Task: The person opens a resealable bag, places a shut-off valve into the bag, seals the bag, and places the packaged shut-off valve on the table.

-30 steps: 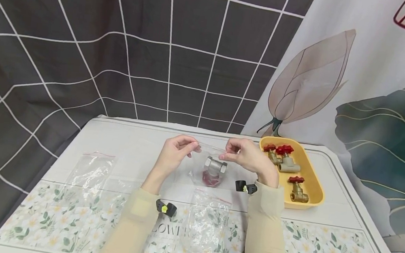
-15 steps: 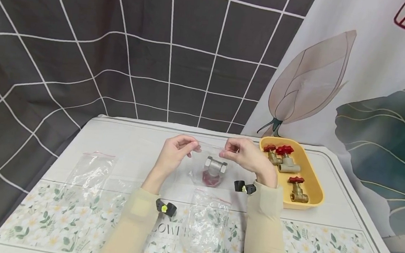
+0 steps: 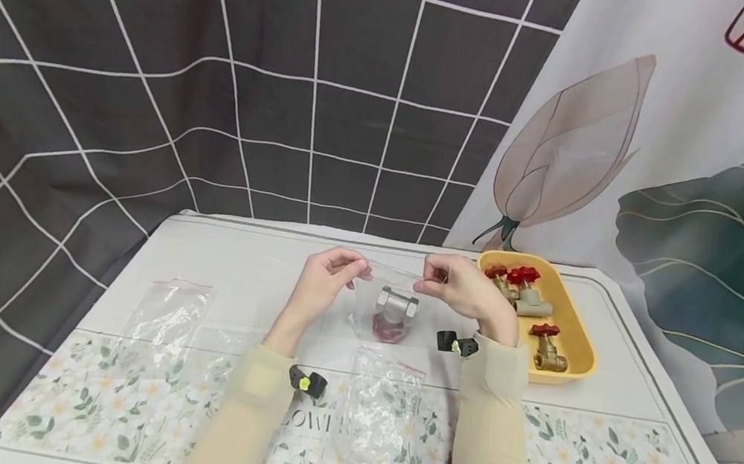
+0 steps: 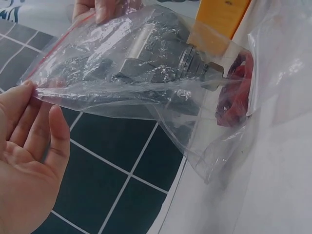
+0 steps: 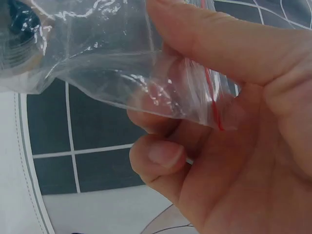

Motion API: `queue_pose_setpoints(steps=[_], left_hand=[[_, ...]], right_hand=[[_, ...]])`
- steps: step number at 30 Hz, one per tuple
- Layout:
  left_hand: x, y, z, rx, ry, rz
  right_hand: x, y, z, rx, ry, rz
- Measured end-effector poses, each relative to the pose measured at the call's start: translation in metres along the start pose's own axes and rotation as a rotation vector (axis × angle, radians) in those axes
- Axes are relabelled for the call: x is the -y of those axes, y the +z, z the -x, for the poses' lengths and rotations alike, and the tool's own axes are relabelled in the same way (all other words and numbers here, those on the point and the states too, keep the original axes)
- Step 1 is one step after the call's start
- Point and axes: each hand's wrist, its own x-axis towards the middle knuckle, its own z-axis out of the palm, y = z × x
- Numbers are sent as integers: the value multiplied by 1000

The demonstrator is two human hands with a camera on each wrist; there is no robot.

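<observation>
A clear zip bag (image 4: 112, 97) with a red seal line hangs between both hands, its mouth toward the far side of the table. Inside it lies a silver-grey metal valve (image 3: 397, 304) with a red handwheel (image 4: 236, 92) at the bag's bottom. My left hand (image 3: 323, 285) pinches one top corner between thumb and fingers. At the opposite corner my right hand (image 3: 467, 290) pinches the seal, the thumb (image 5: 209, 39) flat over the plastic and the fingers curled behind. In the left wrist view, the handwheel sits close over the white table surface.
To the right stands a yellow tray (image 3: 578, 356) holding a grey valve (image 3: 532, 304) and brass valves (image 3: 548, 353) with red handwheels. Flat zip bags lie at left (image 3: 165, 320) and in front (image 3: 382, 405). A dark grid curtain (image 3: 350, 110) hangs behind the table.
My right hand has shifted slightly to the right along the bag's top, widening the gap between the hands. The left hand and the valve have barely moved.
</observation>
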Motion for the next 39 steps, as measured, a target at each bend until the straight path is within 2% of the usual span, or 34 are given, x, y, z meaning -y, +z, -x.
queue_pose_setpoints(steps=[6, 8, 18, 27, 35, 39], left_hand=[[26, -4, -7, -11, -9, 8], [28, -5, -7, -19, -12, 3], [29, -7, -6, -34, 11, 0], [29, -8, -7, -27, 11, -21], [30, -8, -7, -38, 2, -25], [30, -7, -8, -35, -7, -22]], right_hand=[[-1, 1, 0, 11, -45, -44], [-1, 2, -1, 10, -45, -46], [2, -1, -1, 5, 48, -13], [3, -1, 1, 5, 30, -60], [1, -6, 7, 54, 132, -153], [-1, -8, 10, 57, 115, -139]])
